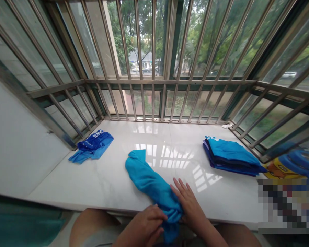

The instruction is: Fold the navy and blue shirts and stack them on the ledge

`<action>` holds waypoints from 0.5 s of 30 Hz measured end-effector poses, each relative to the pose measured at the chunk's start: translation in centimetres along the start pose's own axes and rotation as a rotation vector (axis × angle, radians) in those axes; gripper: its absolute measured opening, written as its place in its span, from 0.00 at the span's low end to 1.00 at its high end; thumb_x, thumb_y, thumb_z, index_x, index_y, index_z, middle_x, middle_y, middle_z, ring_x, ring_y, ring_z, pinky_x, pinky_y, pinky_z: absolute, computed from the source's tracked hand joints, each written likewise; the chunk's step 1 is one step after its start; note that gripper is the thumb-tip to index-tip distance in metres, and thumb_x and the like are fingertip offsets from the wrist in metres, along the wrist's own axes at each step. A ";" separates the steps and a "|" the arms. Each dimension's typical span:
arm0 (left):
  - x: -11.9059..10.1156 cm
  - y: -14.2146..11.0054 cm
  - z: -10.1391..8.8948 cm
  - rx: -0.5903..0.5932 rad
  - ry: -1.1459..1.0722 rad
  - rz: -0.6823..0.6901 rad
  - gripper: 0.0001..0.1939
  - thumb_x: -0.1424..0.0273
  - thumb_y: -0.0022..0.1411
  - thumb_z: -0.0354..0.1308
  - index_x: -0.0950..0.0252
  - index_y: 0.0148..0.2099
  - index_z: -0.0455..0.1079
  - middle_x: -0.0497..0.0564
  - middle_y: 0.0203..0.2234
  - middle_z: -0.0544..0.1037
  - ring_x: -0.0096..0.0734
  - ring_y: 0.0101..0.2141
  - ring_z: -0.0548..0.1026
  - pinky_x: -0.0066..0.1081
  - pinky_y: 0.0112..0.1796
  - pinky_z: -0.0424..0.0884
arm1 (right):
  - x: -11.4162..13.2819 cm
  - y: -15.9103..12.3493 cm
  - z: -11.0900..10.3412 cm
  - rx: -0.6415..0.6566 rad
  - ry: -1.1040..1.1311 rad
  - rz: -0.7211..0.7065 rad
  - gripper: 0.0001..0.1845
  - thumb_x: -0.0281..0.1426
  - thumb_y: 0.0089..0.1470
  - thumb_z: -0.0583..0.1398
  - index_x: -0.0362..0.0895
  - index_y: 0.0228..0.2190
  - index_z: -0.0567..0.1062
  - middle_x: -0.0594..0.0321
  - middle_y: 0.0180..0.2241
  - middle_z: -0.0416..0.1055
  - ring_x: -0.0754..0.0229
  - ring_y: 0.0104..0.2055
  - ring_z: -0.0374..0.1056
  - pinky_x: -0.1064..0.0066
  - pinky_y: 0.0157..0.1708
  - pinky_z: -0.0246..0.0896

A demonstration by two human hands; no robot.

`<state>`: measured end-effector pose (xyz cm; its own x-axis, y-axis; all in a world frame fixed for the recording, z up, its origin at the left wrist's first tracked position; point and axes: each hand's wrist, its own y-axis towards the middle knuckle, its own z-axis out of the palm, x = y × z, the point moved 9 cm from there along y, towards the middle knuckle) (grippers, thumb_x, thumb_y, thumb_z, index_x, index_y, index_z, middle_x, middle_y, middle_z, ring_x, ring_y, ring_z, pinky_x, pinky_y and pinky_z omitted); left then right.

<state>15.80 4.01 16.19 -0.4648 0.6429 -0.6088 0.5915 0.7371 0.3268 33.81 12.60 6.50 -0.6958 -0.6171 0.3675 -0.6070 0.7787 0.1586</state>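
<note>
A bright blue garment [149, 178] lies bunched lengthwise on the white marble-look sill, its near end hanging over the front edge towards my lap. My left hand [149, 221] is at that near end, fingers curled and pinched against the fabric. Along the garment's right side rests my right hand [187, 202], with its fingers stretched out and spread; its thumb is hidden by the cloth. To the right sits a stack of folded clothes [231, 154], bright blue on top with darker blue layers below. A crumpled garment [94, 145] in two blues lies at the far left.
Metal bars [154, 82] enclose the sill [113, 185] on three sides, with windows behind them. A yellow and blue container [290, 163] stands at the right. A pixelated patch covers the lower right corner. A small white scrap [227, 126] lies in the back right corner.
</note>
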 end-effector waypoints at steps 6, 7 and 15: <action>-2.7 -0.1 -11.8 -0.306 0.111 -0.088 0.12 0.68 0.75 0.63 0.53 0.56 0.81 0.47 0.48 0.88 0.34 0.50 0.85 0.35 0.63 0.77 | 5.1 2.2 -4.7 0.073 0.541 -0.009 0.23 0.41 0.63 0.66 0.49 0.57 0.81 0.48 0.62 0.75 0.43 0.66 0.70 0.48 0.69 0.60; -2.5 -0.5 -13.5 -0.373 0.142 -0.111 0.11 0.67 0.74 0.64 0.52 0.56 0.81 0.47 0.48 0.88 0.36 0.51 0.85 0.36 0.62 0.79 | 5.6 2.5 -6.3 0.019 0.603 0.002 0.22 0.41 0.62 0.66 0.49 0.56 0.81 0.48 0.62 0.75 0.44 0.65 0.71 0.50 0.67 0.63; 2.9 -1.8 -13.0 -0.538 -0.129 -0.514 0.62 0.49 0.49 0.81 0.51 0.79 0.55 0.64 0.72 0.67 0.62 0.69 0.69 0.58 0.65 0.71 | 6.7 3.3 -13.2 -0.232 1.073 0.275 0.27 0.53 0.70 0.55 0.50 0.56 0.79 0.55 0.53 0.80 0.45 0.56 0.75 0.53 0.60 0.69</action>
<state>4.80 7.24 23.16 -0.4948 0.1851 -0.8491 -0.0982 0.9589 0.2662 32.19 12.55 21.58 -0.0377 -0.0931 0.9949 -0.3210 0.9440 0.0761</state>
